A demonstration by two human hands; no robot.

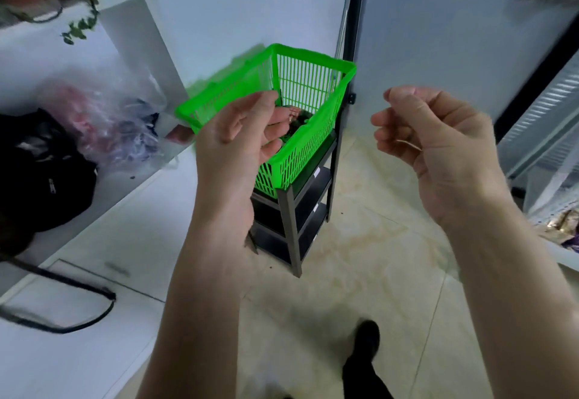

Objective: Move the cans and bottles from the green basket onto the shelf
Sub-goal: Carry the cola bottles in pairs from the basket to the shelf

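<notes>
Both hands, the left hand point(241, 129) and right hand point(429, 135), hover loosely curled and empty before the green basket point(300, 135), whose blurred contents apparently remain unmoved.

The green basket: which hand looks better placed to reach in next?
Probably the left hand. It hovers empty, fingers half curled, right over the green basket. The right hand, also empty, hangs off to the side, clear of its rim.
</notes>
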